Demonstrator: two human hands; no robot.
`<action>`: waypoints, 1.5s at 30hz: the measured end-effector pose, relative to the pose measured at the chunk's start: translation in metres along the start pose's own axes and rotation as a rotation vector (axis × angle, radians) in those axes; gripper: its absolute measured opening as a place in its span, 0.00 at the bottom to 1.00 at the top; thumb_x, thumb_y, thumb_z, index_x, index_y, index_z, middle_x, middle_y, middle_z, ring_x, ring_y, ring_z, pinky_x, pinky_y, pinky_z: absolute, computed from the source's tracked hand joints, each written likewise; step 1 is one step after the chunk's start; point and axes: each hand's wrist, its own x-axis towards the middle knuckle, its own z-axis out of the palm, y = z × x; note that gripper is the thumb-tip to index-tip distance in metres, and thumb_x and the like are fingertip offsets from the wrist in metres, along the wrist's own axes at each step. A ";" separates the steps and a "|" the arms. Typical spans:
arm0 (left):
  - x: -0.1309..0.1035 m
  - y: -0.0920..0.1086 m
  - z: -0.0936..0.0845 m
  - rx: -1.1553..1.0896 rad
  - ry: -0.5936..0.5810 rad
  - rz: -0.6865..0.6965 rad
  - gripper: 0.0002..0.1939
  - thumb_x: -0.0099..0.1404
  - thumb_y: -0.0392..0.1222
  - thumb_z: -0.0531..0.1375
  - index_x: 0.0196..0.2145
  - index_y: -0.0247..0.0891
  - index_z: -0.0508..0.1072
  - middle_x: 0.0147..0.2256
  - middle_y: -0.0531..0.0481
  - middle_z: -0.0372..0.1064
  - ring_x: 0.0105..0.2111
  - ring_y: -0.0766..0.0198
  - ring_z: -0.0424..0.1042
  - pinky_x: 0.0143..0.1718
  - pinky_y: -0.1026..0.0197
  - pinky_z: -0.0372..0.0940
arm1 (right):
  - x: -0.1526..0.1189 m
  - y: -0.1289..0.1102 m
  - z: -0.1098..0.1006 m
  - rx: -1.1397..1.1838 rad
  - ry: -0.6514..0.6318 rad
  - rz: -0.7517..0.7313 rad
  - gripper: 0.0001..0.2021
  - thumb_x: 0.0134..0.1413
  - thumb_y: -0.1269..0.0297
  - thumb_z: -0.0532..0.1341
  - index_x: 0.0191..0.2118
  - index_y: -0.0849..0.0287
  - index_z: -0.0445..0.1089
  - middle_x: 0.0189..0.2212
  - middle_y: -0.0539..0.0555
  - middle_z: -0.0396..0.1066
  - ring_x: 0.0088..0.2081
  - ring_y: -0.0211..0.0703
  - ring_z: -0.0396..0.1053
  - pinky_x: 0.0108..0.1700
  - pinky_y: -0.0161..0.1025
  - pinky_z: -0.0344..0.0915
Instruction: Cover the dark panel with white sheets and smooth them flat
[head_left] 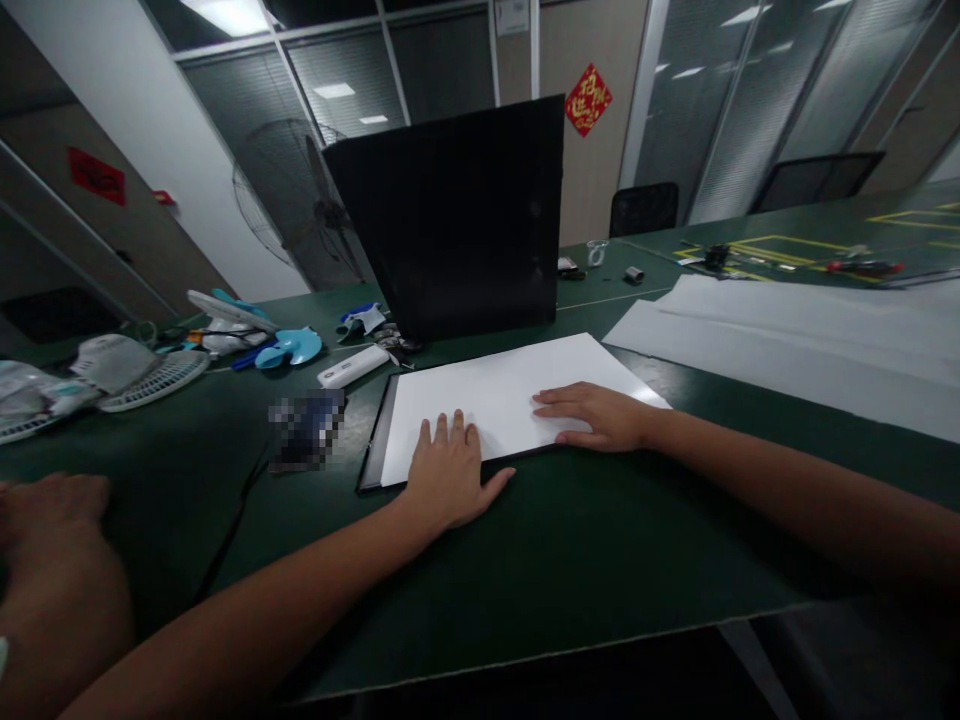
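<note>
A white sheet (502,385) lies on a dark-edged board or folder (373,450) on the green table. My left hand (450,470) rests palm down on the sheet's near left part, fingers spread, thumb out over the table. On the sheet's near right part lies my right hand (600,415), palm down, fingers extended toward the left. Neither hand grips anything. Behind the sheet a large black panel (465,220) stands upright.
Left of the sheet are a blurred-out dark item (307,430), a white stick-shaped device (354,366) and fan parts (154,380). Large white sheets (795,350) lie at right. Another person's hand (56,520) is at the far left.
</note>
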 end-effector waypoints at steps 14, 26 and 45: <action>-0.001 -0.006 0.004 -0.274 0.052 0.366 0.26 0.75 0.48 0.53 0.66 0.38 0.69 0.69 0.41 0.63 0.69 0.50 0.62 0.70 0.42 0.57 | 0.004 -0.003 0.003 0.044 -0.047 -0.010 0.32 0.72 0.43 0.53 0.74 0.52 0.60 0.73 0.56 0.55 0.73 0.52 0.54 0.73 0.56 0.52; -0.003 -0.008 0.004 -0.263 0.129 0.318 0.29 0.73 0.47 0.55 0.67 0.36 0.66 0.70 0.38 0.60 0.70 0.45 0.59 0.70 0.42 0.56 | -0.108 0.178 -0.043 -0.410 0.148 1.137 0.43 0.65 0.35 0.51 0.72 0.66 0.60 0.72 0.74 0.51 0.72 0.76 0.48 0.66 0.76 0.49; 0.008 -0.017 0.011 -0.454 -0.039 0.552 0.28 0.77 0.50 0.54 0.71 0.43 0.61 0.74 0.47 0.51 0.74 0.52 0.49 0.73 0.43 0.49 | -0.099 0.199 -0.027 -0.319 0.020 1.037 0.40 0.67 0.33 0.42 0.69 0.57 0.63 0.71 0.70 0.56 0.67 0.75 0.55 0.62 0.79 0.52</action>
